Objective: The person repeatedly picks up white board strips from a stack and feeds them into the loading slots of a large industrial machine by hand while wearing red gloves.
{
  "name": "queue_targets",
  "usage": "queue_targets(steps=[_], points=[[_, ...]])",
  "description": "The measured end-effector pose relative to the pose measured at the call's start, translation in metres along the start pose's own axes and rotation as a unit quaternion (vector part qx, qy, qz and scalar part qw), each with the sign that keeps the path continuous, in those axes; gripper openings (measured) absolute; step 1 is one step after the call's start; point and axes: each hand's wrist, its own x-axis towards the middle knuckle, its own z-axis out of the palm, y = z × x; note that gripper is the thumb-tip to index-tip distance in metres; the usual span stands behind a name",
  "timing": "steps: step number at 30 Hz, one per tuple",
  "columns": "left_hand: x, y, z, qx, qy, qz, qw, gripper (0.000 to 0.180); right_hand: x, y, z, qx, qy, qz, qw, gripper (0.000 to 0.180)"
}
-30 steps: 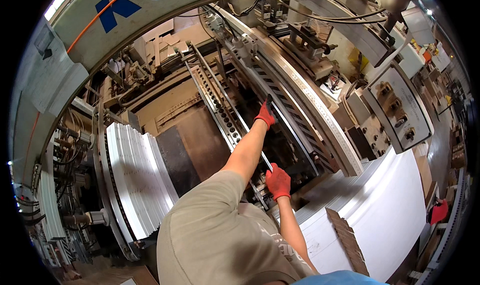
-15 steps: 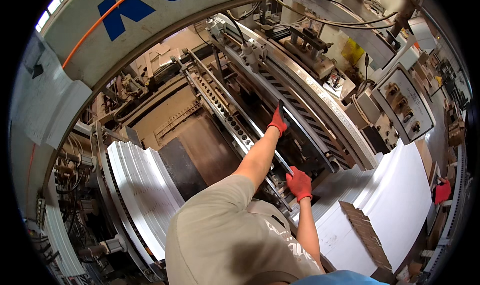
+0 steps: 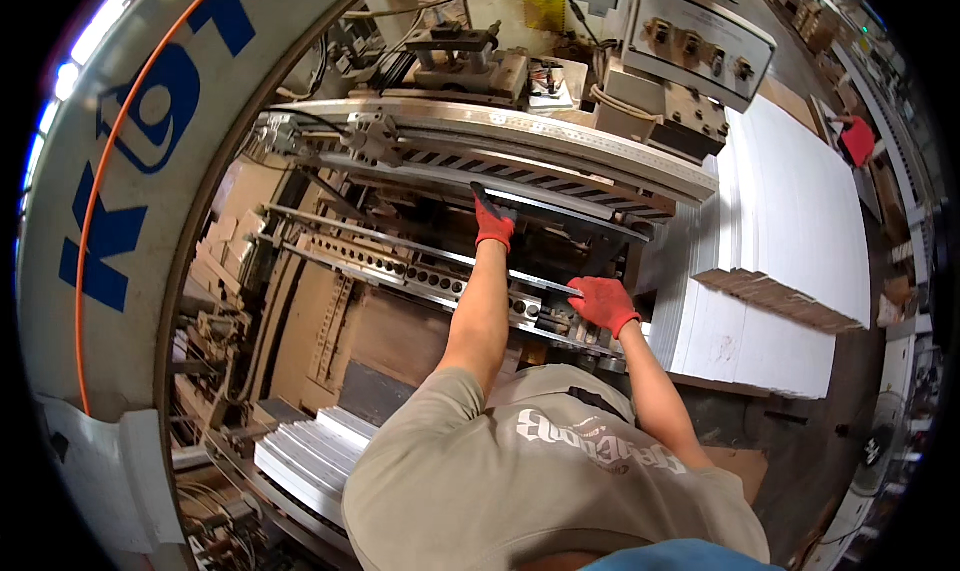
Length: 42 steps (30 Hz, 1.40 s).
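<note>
– Where was I on the machine?
– Your left hand [image 3: 494, 221] was clamped on the dark upper bar [image 3: 560, 206]. Your right hand [image 3: 605, 304] lay over the perforated rail [image 3: 400, 266], grip unclear. Likely mid-adjustment; next needed firm hold.

The view has swung, both gloved hands [image 3: 494, 221] [image 3: 604, 304] staying on the machine rails [image 3: 420, 261].

A person leans into a large machine, seen from above. Their left hand [image 3: 494, 223] reaches far forward onto a long metal rail [image 3: 560, 206] running across the machine's middle. The right hand [image 3: 604, 303] rests nearer, on a perforated bar [image 3: 400, 263] in front of that rail. Behind both sits a control box [image 3: 697, 41]. To the right lies a stack of flat sheets [image 3: 800, 191], with a bundle of folded cardboard [image 3: 775, 299] on it. Ribbed panels [image 3: 305, 456] lie at lower left
</note>
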Motion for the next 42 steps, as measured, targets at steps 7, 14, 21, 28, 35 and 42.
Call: queue_targets(steps=[7,14,21,28,35,42], points=[[0.001,0.000,-0.003,0.067,0.039,0.015,0.997,0.081,-0.005,-0.001,-0.002,0.047,0.142,-0.008,0.989,0.042],[-0.025,-0.016,-0.004,0.174,0.067,-0.018,0.982,0.065,0.034,0.027,0.005,0.251,0.431,0.080,0.863,0.031],[-0.074,-0.081,0.017,0.096,0.076,-0.005,0.992,0.056,0.065,0.041,0.014,0.390,0.372,0.049,0.841,0.028],[-0.084,-0.108,0.040,0.157,0.084,0.022,0.984,0.078,0.052,0.047,0.009,0.386,0.279,0.013,0.879,0.020],[-0.112,-0.119,0.056,0.140,0.037,0.019,0.989,0.049,0.025,0.035,-0.006,0.406,0.249,0.018,0.879,0.015],[-0.169,-0.102,0.029,0.073,0.033,0.055,0.995,0.024,-0.063,0.004,-0.015,0.407,0.128,-0.115,0.897,0.018]])
